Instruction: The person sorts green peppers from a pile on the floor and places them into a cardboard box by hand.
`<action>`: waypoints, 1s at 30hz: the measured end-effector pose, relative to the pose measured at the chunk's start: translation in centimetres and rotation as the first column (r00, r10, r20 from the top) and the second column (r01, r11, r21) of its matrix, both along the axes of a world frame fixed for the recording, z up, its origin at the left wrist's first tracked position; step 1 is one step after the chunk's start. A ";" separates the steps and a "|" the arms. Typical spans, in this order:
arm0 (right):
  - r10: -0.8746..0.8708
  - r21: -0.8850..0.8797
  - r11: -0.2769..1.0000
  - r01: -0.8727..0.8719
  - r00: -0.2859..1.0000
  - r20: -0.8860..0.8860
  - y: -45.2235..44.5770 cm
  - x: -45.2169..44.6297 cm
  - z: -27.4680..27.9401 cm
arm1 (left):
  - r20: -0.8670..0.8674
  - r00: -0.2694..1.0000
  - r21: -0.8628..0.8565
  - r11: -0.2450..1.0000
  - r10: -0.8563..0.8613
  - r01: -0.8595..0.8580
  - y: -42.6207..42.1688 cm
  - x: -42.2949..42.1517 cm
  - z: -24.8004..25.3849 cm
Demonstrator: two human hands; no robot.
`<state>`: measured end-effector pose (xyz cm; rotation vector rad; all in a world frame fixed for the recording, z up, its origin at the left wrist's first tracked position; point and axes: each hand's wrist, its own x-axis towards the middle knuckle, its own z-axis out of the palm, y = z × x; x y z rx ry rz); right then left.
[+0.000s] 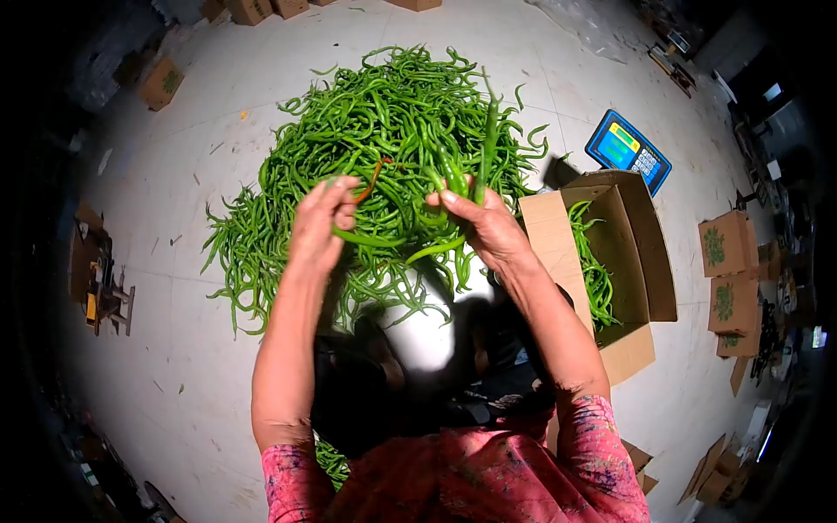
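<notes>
A large heap of long green peppers (375, 122) lies on the pale floor in front of me. Over its near left part, my left hand (323, 218) is closed on a thin reddish pepper (373, 181), which points up and to the right. My right hand (490, 225) grips several green peppers (490, 144), some standing upright from the fingers and others pointing left. Between the hands, a curved green pepper (370, 239) reaches from beside my left fingers; whether they touch it is unclear. To the right stands an open cardboard box (623, 253) with green peppers (595, 270) inside.
A blue scale display (626, 150) with a keypad stands behind the box. Cardboard boxes (731, 279) are stacked at the far right, and another box (161, 84) sits at the back left. My legs and feet are below the heap, with more peppers (331, 464) beside my body.
</notes>
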<state>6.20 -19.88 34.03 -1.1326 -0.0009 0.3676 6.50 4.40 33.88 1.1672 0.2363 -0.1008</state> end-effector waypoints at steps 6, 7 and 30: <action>0.042 -0.119 0.992 -0.029 0.993 0.107 2.9 -1.6 -0.7 | 0.126 0.989 -0.448 0.885 -0.074 0.123 -6.9 -1.0 -1.6; 0.043 -0.199 0.980 -0.012 0.987 0.154 3.3 -1.8 -0.9 | 0.159 0.985 -0.352 0.928 -0.069 0.122 -6.9 -1.0 -2.1; 0.072 0.119 0.991 -0.065 0.996 -0.052 1.1 -0.8 -0.2 | 0.156 0.981 -0.488 0.855 -0.114 0.177 -3.8 -1.8 -1.8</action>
